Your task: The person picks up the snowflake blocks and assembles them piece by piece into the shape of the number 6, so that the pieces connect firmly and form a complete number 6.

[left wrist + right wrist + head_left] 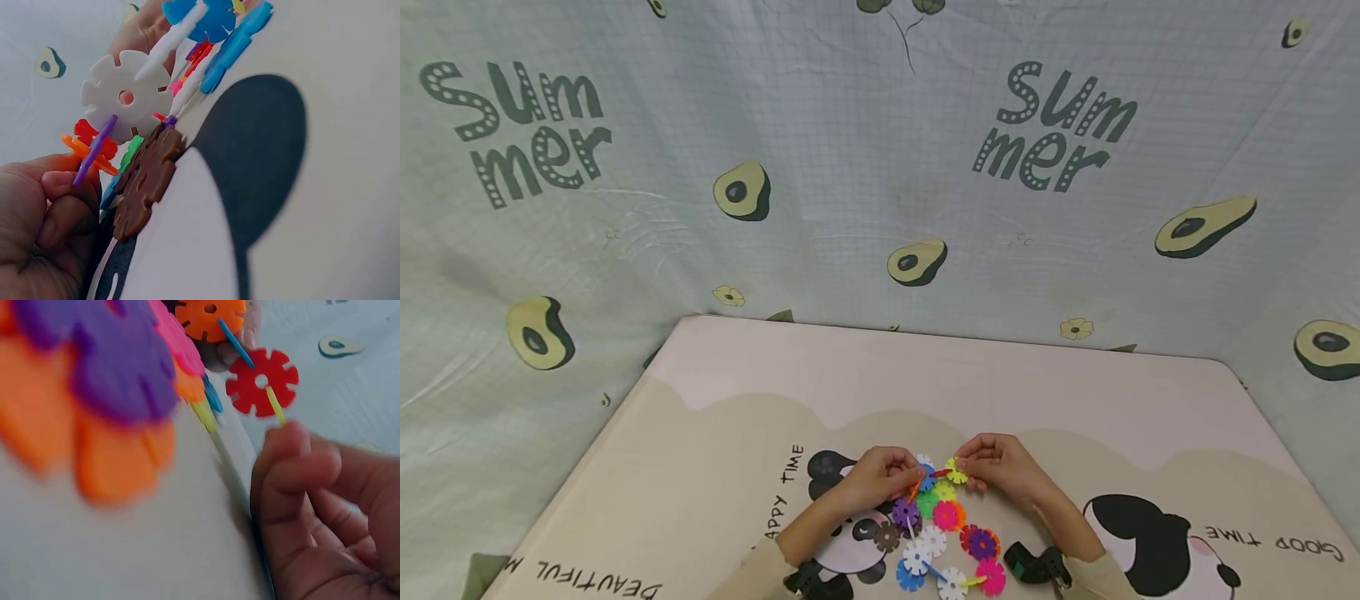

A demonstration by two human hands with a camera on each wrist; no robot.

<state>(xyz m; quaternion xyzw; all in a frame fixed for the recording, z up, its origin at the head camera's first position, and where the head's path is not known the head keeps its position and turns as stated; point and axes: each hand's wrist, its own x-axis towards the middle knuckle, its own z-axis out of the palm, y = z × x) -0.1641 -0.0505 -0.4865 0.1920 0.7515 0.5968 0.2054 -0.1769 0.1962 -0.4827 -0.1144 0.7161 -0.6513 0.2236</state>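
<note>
My left hand (880, 479) pinches an orange interlocking disc (913, 493), seen edge-on. My right hand (1003, 471) pinches a yellow interlocking disc (956, 471) between thumb and finger. Between the hands, a chain joins a blue disc (928, 477) and a red disc (262, 382). In the right wrist view the yellow disc (275, 405) slots into the red one, which meets a thin blue disc edge. Below the hands lie linked notched discs in a rough ring, with a purple disc (906, 512), a green disc (927, 503) and a brown disc (152, 184).
The ring continues toward me with a white disc (952, 583), a pink disc (992, 577) and several others. All this lies on a beige table cover (715, 467) with panda prints. Dark bands with devices sit on both wrists. A patterned curtain (835, 167) hangs behind.
</note>
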